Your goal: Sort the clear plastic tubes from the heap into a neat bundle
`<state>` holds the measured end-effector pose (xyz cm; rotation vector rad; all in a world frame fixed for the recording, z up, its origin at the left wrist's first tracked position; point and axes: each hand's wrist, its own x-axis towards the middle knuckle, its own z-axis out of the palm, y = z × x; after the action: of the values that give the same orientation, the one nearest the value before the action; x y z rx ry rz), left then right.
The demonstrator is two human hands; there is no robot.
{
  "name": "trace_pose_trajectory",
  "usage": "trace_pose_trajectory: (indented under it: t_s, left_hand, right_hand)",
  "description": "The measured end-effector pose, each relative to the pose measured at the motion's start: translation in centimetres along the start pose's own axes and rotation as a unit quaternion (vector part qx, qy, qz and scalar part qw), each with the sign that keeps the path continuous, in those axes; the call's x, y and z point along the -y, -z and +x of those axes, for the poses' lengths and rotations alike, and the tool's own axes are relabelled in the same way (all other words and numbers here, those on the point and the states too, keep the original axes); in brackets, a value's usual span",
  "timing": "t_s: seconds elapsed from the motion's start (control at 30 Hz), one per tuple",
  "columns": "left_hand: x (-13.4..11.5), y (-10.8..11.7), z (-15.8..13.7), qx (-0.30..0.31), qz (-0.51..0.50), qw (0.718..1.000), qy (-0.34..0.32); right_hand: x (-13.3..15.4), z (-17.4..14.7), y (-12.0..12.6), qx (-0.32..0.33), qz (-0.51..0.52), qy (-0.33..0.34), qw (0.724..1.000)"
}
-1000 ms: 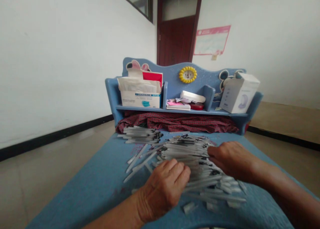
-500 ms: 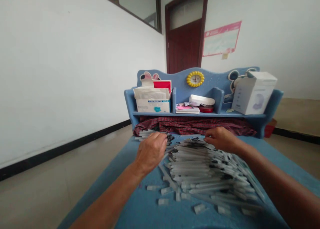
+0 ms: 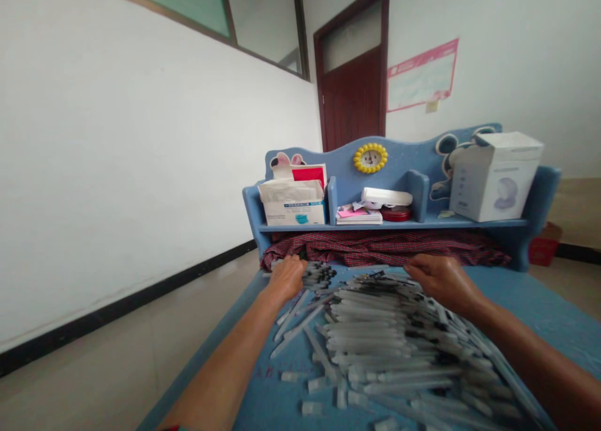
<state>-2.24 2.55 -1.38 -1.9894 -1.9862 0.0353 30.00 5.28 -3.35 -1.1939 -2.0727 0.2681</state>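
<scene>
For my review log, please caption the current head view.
Over a blue desk, left hand at the smaller pen pile, right hand near the far edge of the larger pen pile.

Both hands (image 3: 287, 277) are over the blue desk (image 3: 539, 306), the left at a pen bundle (image 3: 323, 275) (black ends showing).

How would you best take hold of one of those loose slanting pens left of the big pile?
I'd pinch one loose pen across the middle of its barrel, squeezing its two long sides, coming from above. It looks slim and straight, lies slantwise on the blue table, and only its far end nears the big pile, so its middle seems easier to reach.
</scene>
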Motion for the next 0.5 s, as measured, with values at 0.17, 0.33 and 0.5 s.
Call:
trace_pose_trajectory:
  t_s: [0.17,0.33,0.5]
  left_hand:
    - [0.4,-1.2,0.1,-0.029,0.017,0.999,-0.007]
    - [0.7,-0.9,-0.4,-0.080,0.013,0.996,-0.043]
    - [-1.5,0.8,-1.8,-0.165,-0.023,0.979,-0.115]
  right_hand:
    - [-0.1,0.0,-0.5,0.015,-0.005,0.014,1.000]
    - [0.4,-0.2,-0.8,0.014,-0.007,0.017,1.000]
    - [2.8,-0.8,-0.8,0.008,0.053,0.032,0.998]
